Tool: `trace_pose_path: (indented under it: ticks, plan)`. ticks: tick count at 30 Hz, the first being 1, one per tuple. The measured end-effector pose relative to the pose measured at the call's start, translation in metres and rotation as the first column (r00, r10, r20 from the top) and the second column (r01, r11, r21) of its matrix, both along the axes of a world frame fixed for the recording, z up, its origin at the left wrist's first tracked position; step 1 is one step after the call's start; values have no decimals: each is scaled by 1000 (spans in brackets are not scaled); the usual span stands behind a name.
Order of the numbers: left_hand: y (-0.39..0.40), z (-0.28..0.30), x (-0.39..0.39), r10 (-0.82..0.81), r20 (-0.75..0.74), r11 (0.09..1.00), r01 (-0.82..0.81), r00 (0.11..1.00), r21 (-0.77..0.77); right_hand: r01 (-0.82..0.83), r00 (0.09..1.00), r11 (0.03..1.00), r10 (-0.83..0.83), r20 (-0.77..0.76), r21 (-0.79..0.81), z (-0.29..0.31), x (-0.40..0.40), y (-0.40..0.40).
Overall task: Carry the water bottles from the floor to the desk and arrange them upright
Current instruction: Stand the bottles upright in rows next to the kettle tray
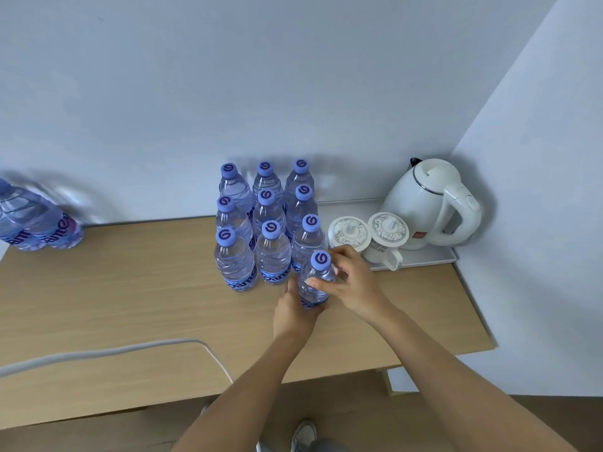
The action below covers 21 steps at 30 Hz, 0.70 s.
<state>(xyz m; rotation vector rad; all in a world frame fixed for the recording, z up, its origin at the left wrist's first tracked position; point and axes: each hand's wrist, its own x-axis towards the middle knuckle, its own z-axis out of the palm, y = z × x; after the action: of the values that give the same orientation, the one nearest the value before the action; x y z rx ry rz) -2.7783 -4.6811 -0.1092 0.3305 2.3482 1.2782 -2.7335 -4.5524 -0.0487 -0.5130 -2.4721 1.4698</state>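
Note:
Several clear water bottles with purple caps (266, 220) stand upright in rows at the back middle of the wooden desk (130, 305). One more upright bottle (316, 282) stands at the front right of the group. My left hand (293, 309) grips its lower body from the near side. My right hand (350, 282) holds its shoulder just under the cap, thumb on the near side. At the desk's far left a blurred cluster of bottles (36, 220) leans by the wall.
A white tray (434, 256) at the back right holds a white kettle (430, 203) and two lidded mugs (368, 236), close to my right hand. A grey cable (114, 350) crosses the desk's front left. The wall corner bounds the right side. A shoe (303, 435) shows on the floor.

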Motion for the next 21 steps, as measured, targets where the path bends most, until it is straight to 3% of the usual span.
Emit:
trace_pose_path:
  ticks: [10, 13, 17, 21]
  plan:
    - [-1, -2, -6, -35, -14, 999, 35, 999, 18, -46, 998, 998, 48, 39, -47, 1, -3, 3]
    - [-10, -3, -15, -100, -5, 994, 100, 995, -47, -47, 997, 997, 51, 61, -59, 13, -6, 5]
    - [-30, -4, -28, -144, 4, 984, 144, 990, -105, -44, 999, 999, 44, -3, -29, 45, -17, 3]
    - [-59, -2, -40, -80, 40, 994, 83, 996, -74, -70, 993, 997, 71, -89, 8, 75, -37, -14]
